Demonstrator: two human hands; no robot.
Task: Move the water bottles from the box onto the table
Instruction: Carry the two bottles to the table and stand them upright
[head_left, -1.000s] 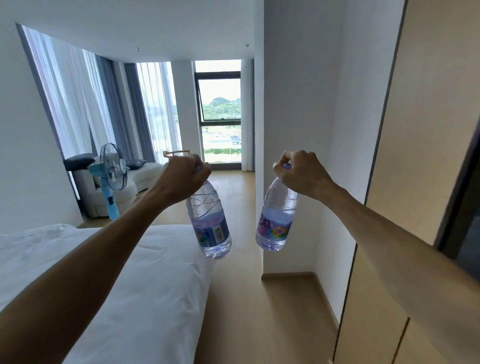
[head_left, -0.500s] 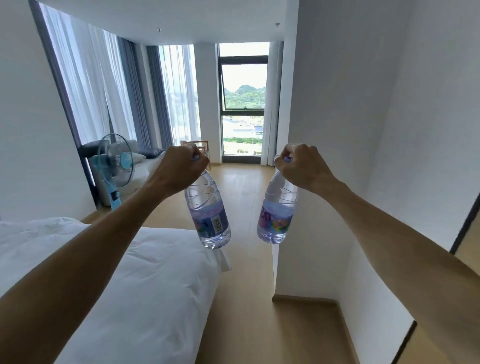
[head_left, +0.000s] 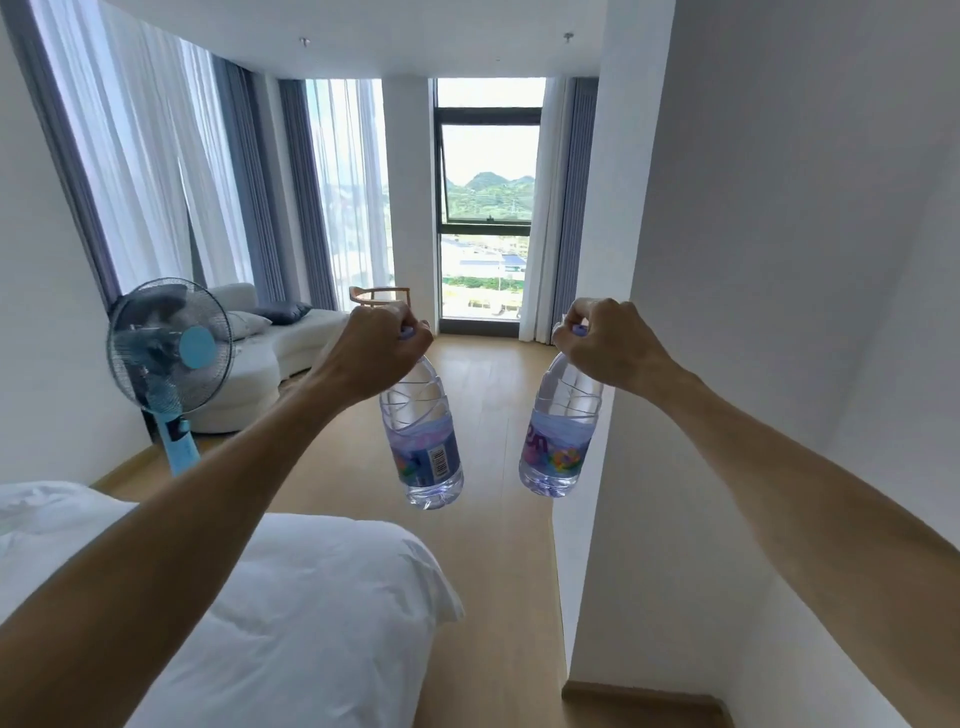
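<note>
A white bed (head_left: 311, 597) fills the lower left, a fan (head_left: 169, 353) beside it on the wooden floor (head_left: 498, 571). Above the floor hang two water bottles, apart: the left hand (head_left: 376, 351) grips the left bottle (head_left: 423, 441) by its cap, the right hand (head_left: 605, 340) grips the right bottle (head_left: 561, 441) likewise.

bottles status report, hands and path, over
Left hand grips left bottle by the cap; right hand grips right bottle likewise. Both hang in the air, apart. No table or box in view. Bed left, wall corner right.
</note>
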